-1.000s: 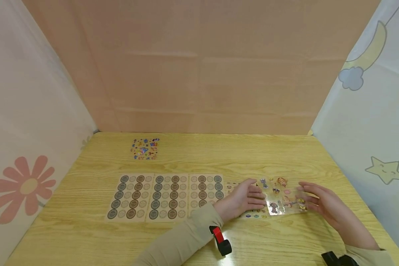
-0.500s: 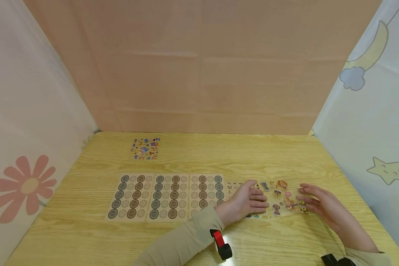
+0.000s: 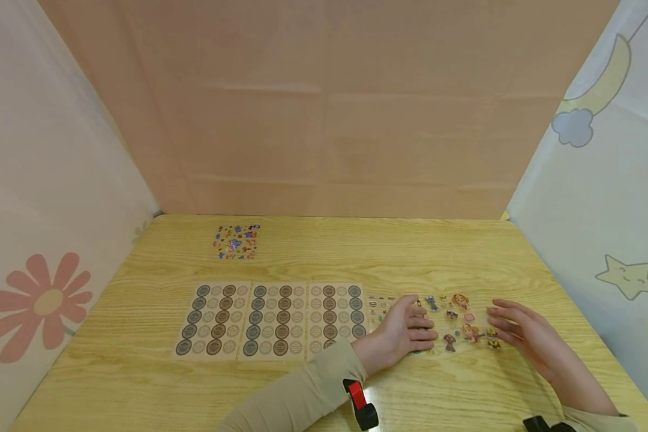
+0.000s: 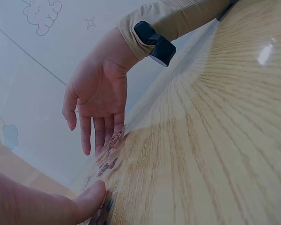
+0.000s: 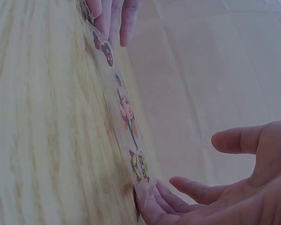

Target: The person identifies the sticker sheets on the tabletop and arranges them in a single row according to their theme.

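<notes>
A clear sticker sheet [image 3: 461, 321] printed with cartoon characters lies close over the table at right. My left hand [image 3: 402, 333] rests on its left part, fingers extended, and hides some of the prints. At the sheet's right end, my right hand [image 3: 524, 327] touches the edge with its fingers extended; the right wrist view shows those fingers [image 5: 171, 201] right at the yellow character. Small prints on a second clear sheet [image 3: 378, 303] show left of my left hand and run under it. The left wrist view has my left thumb [image 4: 79, 201] low beside the sheet.
Three sheets of round stickers [image 3: 210, 321], [image 3: 272, 321], [image 3: 321, 294] lie in a row to the left, the last partly behind my left sleeve. A colourful sticker sheet [image 3: 236, 243] lies at the back left. Printed cloth walls [image 3: 615, 180] border the table [image 3: 140, 396].
The character sheet has shifted slightly right and its bright glare has gone. Both hands have moved a little to the right with it.
</notes>
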A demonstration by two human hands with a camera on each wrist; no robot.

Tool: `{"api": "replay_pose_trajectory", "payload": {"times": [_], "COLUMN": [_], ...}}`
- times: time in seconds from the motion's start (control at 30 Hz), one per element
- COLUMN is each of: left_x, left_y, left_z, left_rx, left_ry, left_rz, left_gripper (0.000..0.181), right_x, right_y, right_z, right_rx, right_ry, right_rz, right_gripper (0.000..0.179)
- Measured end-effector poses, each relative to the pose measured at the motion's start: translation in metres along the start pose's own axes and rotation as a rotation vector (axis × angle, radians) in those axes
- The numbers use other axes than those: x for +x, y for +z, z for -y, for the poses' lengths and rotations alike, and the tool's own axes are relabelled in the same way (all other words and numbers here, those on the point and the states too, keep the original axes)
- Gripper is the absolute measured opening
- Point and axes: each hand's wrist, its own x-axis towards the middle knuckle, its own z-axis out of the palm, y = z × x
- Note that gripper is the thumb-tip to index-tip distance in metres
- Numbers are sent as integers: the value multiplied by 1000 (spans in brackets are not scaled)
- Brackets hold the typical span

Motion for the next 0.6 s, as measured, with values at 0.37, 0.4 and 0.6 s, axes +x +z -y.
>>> {"api": "replay_pose_trajectory", "payload": {"times": [0.37, 0.4, 0.6], "left_x": [0, -1, -2], "left_y": [1, 1, 2], "left_z": [0, 0, -1], "left_rx": [29, 32, 38], "left_ry": [21, 24, 34], "left_rz": [-25, -25, -28], "left_gripper": [63, 63, 60], "right_x": [-1, -1, -2], "right_y": [0, 0, -1], "right_z": [-1, -1, 0], "right_rx": [-56, -69, -71], "right_ry": [-22, -20, -27], "right_rz": [-9, -11, -7], "right_gripper": [56, 58, 42]}}
